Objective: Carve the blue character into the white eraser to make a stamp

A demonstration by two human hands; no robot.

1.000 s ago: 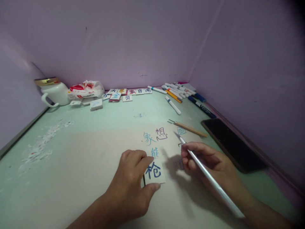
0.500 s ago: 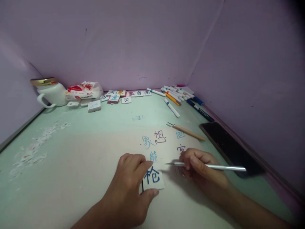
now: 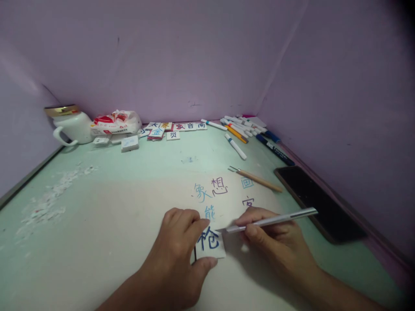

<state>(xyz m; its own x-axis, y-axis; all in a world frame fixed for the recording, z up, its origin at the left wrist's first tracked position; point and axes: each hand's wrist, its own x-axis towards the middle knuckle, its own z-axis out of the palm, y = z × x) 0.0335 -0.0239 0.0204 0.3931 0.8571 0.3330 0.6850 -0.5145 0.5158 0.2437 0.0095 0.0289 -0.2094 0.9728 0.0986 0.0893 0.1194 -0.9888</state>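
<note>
A small white square block (image 3: 211, 247) with a dark blue Chinese character lies on the table's pale sheet. My left hand (image 3: 180, 252) grips it, fingers at its far edge and thumb at its near edge, and hides its left side. In my right hand (image 3: 275, 242) is a slim silver craft knife (image 3: 275, 219), held like a pen. The knife's tip is at the block's upper right corner; whether it touches cannot be made out. Beyond the block, characters in blue and purple (image 3: 219, 185) are written on the sheet.
A wooden-handled carving tool (image 3: 259, 180) and a dark phone (image 3: 319, 203) lie to the right. Markers (image 3: 235, 147) are piled at the back right. Along the back stand character tiles (image 3: 173, 135), a tissue pack (image 3: 116, 123) and a lidded white mug (image 3: 76, 128). White scraps (image 3: 55, 196) litter the left.
My right hand has turned the craft knife so its back end points higher, and its tip has come left and down to the block's corner. My left hand keeps its grip.
</note>
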